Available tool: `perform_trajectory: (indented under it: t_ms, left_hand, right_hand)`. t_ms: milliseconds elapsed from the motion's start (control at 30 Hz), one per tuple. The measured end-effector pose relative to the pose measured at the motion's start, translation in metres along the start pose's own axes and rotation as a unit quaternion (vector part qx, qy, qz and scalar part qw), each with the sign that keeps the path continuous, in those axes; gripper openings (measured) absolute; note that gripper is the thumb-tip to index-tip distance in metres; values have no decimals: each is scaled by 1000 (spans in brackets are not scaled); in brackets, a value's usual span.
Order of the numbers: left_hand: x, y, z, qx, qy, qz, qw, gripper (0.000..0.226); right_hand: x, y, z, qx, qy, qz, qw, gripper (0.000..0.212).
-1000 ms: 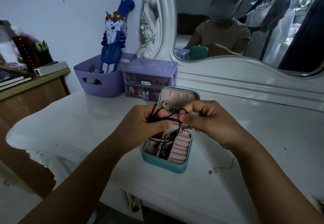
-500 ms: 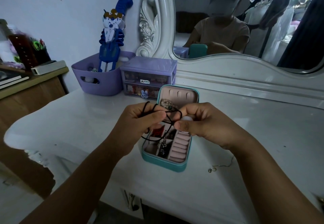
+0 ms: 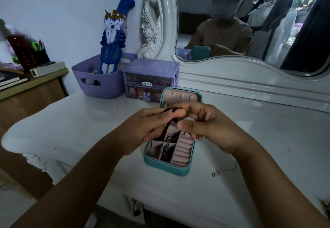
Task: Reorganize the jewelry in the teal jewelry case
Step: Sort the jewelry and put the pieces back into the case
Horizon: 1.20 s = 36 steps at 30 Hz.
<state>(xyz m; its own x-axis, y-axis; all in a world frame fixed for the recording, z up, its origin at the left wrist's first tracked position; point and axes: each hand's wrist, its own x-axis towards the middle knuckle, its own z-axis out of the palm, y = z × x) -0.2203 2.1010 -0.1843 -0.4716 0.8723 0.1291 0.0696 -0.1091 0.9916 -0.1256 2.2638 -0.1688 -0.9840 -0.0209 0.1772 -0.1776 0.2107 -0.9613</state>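
The teal jewelry case [image 3: 167,169] lies open on the white dressing table, its pink-lined lid [image 3: 181,96] standing up at the back. Inside are pink ring rolls [image 3: 184,152] on the right and small compartments on the left. A black cord necklace [image 3: 170,120] runs between my two hands just above the case, and its silver pendant [image 3: 165,150] hangs down into a left compartment. My left hand [image 3: 151,129] pinches the gathered cord between thumb and fingers. My right hand [image 3: 205,126] is closed beside it, touching the cord at the thumb.
A thin chain with a small charm [image 3: 220,172] lies on the table right of the case. Behind it stand a purple drawer box [image 3: 151,77] and a purple basket [image 3: 100,81] holding a blue toy. A mirror [image 3: 250,22] backs the table; a wooden shelf [image 3: 32,92] is at left.
The cord's loose loops have been gathered into a tight bunch between my hands. Both hands have come closer together over the case, and the pendant hangs lower in the compartment.
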Motion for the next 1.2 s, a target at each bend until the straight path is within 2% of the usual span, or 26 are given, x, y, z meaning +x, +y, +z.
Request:
perform_trajectory:
  t_ms: [100,200,267,367,500,533,600,633,733,833,967,1033,1100,1200]
  left_hand:
    - [2,4,-2,-8,-76,-8,997,30]
    - [6,5,-5,11,-126,-17,992,34]
    - [9,3,-4,45,-128,-12,991,39]
    - [14,2,-3,77,-92,16,993,38]
    - [18,7,-6,76,-121,36,989,39]
    - [20,9,-7,72,-100,37,992,34]
    - [24,12,-10,52,-3,43,998,13]
    - [26,12,-12,38,43,46,997,6]
    - [34,9,-14,21,145,64,987,14]
    - [42,3,-9,88,247,111,959,11]
    - [54,-8,-11,241,292,129,917,8]
    - [59,-12,-11,318,306,115,890,18]
    - [62,-12,-6,379,312,108,864,24]
    - [68,-11,0,457,293,116,832,20]
  right_hand:
    - [2,6,3,50,-8,-10,999,26]
    - [5,8,9,111,33,-19,993,14]
    - [7,8,10,111,63,-33,991,9]
    - [9,8,10,114,66,-32,991,12]
    - [10,8,10,85,64,-7,994,22]
    - [9,8,10,80,72,-7,994,20]
    - [10,4,10,75,125,-8,989,8]
    - [10,3,10,70,162,-9,984,14]
    - [14,2,12,-33,281,-43,958,23]
    - [18,4,12,-162,397,-54,902,29]
    - [21,9,9,-183,414,2,892,18]
    - [22,12,8,-175,413,11,894,20]
    - [22,16,9,-180,417,17,891,21]
    - [23,23,12,-169,431,21,886,26]
